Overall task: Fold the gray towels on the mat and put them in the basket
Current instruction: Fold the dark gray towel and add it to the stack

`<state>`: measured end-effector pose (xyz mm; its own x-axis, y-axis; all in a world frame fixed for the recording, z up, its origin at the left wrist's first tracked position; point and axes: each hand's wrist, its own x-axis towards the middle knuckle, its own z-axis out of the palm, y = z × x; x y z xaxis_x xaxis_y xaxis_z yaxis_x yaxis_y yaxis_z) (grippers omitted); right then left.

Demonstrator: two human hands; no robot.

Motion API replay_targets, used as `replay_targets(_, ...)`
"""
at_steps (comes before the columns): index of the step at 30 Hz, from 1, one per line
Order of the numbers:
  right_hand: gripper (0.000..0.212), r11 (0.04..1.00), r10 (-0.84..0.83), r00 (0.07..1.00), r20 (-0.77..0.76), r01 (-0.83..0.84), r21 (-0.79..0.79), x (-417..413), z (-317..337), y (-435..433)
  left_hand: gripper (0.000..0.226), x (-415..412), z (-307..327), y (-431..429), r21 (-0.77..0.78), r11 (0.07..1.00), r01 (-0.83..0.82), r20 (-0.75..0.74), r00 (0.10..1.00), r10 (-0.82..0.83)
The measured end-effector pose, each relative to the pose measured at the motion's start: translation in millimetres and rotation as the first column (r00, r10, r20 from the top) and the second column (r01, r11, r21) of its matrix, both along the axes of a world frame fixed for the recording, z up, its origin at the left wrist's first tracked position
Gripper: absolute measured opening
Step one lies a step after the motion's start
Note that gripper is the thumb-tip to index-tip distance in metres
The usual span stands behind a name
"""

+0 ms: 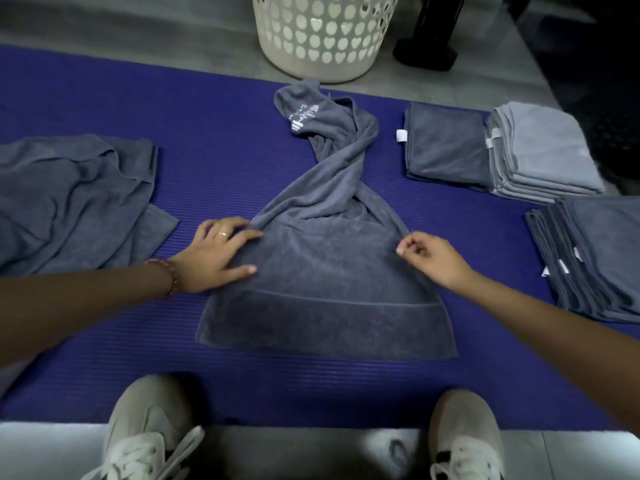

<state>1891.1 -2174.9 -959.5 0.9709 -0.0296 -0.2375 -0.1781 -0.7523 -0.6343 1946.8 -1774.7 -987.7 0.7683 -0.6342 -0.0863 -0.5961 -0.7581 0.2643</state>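
Gray terry cloth sits under both hands. The left hand (pixel 218 252) lies flat with fingers spread, pressing on the left edge of the gray towel (pixel 325 282), while the right hand (pixel 429 254), fingers curled, pinches that towel's right edge. A ring shows on the left hand and a beaded bracelet (pixel 169 275) circles its wrist.

The towel's near half lies smooth. Its far half is twisted into a rope that ends in a crumpled corner bearing white print. Beneath the towel stretches a ribbed blue mat (pixel 214 150).

Left of the towel, a rumpled heap of gray towels (pixel 69 195) waits unfolded. To its right stand three folded stacks: a dark stack (pixel 446 143), a paler stack (pixel 543 154) just beyond it, and a nearer stack (pixel 595 258) with white tags showing. Beyond the towel's twisted end, off the mat, stands a white basket (pixel 322 36) pierced with heart-shaped holes, a black object (pixel 429 46) beside it. On the near side of the towel, two pale shoes (pixel 145 431) rest at the mat's edge.
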Motion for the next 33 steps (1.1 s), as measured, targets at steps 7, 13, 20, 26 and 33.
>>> replay_targets(7,0.055,0.965,-0.262,0.963,-0.063,0.260,-0.040,95.7,-5.5,27.7,0.046,85.9,8.8,-96.8,-0.224,0.922,-0.317,-0.155,0.945,0.288)
replay_targets(13,0.030,0.974,-0.223,0.969,-0.104,0.216,-0.068,123.0,-15.8,43.7,0.052,113.8,-3.0,-145.5,-0.145,0.879,-0.453,-0.303,0.866,0.397)
replay_targets(20,0.015,0.795,-0.595,0.800,0.073,0.573,0.200,117.6,-3.2,-0.4,0.023,132.3,12.8,-125.6,-0.335,0.697,-0.634,-0.193,0.770,0.608)
replay_targets(26,0.023,0.772,-0.635,0.772,-0.005,0.635,0.044,87.6,-16.4,-28.6,0.009,132.9,10.9,-75.8,-0.294,0.583,-0.758,-0.346,0.653,0.674)
replay_targets(33,0.029,0.858,-0.489,0.872,0.013,0.478,0.186,122.2,-13.7,-5.2,0.053,148.7,13.8,-98.8,-0.217,0.711,-0.669,-0.232,0.743,0.628)
